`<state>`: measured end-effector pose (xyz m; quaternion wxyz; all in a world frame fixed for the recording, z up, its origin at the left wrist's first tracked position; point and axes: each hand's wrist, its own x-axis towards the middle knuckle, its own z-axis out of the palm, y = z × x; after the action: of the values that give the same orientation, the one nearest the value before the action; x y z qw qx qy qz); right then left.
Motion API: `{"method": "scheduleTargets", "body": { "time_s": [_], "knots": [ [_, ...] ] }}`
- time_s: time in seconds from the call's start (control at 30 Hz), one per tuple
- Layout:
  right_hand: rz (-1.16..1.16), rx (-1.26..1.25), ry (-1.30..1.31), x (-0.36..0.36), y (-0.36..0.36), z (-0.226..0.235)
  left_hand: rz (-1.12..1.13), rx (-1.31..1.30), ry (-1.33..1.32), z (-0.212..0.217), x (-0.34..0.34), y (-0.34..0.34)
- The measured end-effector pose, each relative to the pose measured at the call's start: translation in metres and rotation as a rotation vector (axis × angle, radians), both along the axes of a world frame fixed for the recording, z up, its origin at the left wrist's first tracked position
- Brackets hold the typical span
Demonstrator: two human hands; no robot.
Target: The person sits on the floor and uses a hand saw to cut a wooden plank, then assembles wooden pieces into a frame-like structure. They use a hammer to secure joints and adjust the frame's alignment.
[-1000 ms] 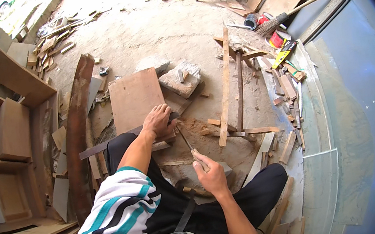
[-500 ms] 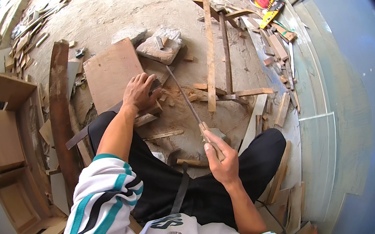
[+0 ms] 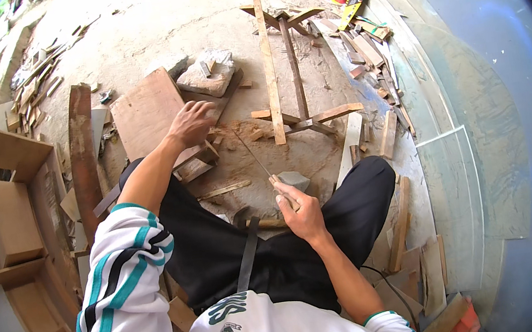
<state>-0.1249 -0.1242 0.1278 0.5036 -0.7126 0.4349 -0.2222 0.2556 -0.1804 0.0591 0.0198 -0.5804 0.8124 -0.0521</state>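
Observation:
My right hand (image 3: 302,213) is closed around the handle of a long, thin metal file (image 3: 253,153), above the floor between my knees. The tool's far end points toward my left hand and blurs near some reddish sawdust. My left hand (image 3: 192,123), its fingers bent, presses down on a dark wooden piece (image 3: 198,153), mostly hidden under the palm. Just beyond that hand stands a flat brown wooden board or box (image 3: 146,109). A rough stone block (image 3: 207,76) with small offcuts on top lies behind it.
A wooden frame of crossed sticks (image 3: 293,68) lies ahead to the right. Offcuts line a glass sheet (image 3: 450,189) on the right. A long dark plank (image 3: 83,156) and wooden cabinet (image 3: 15,222) stand left. A hammer (image 3: 267,223) lies between my legs.
The file's far end has come back from beside the stone block toward me, with my right hand slightly nearer. My left hand stays at the wooden piece. The whole view has shifted a little.

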Motion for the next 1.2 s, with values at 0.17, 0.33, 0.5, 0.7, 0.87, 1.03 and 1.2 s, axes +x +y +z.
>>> {"method": "scheduleTargets", "body": {
  "time_s": [0.17, 0.33, 0.5, 0.7, 0.87, 1.03, 1.2],
  "knots": [
    [-0.052, 0.020, -0.102, -0.005, 0.005, -0.012, 0.259, -0.326, 0.285, 0.005, -0.012, -0.009],
    [-0.088, 0.027, -0.111, -0.008, 0.011, -0.016, 0.931, 0.056, 0.452, 0.010, 0.004, -0.018],
    [-0.115, 0.002, -0.127, -0.013, 0.013, -0.024, 0.756, 0.169, 0.206, 0.016, -0.013, -0.021],
    [-0.120, 0.019, -0.145, -0.013, 0.015, -0.028, 1.000, 0.369, 0.224, 0.018, -0.032, -0.046],
    [-0.136, 0.095, -0.125, -0.018, 0.013, -0.027, 1.090, 0.343, 0.336, 0.022, -0.036, -0.058],
    [-0.125, 0.085, -0.162, -0.011, 0.018, -0.027, 1.120, 0.310, 0.642, 0.015, 0.018, -0.051],
    [-0.145, 0.021, -0.142, -0.017, 0.015, -0.031, 0.798, 0.233, 0.367, 0.025, -0.021, -0.039]
  ]
}}
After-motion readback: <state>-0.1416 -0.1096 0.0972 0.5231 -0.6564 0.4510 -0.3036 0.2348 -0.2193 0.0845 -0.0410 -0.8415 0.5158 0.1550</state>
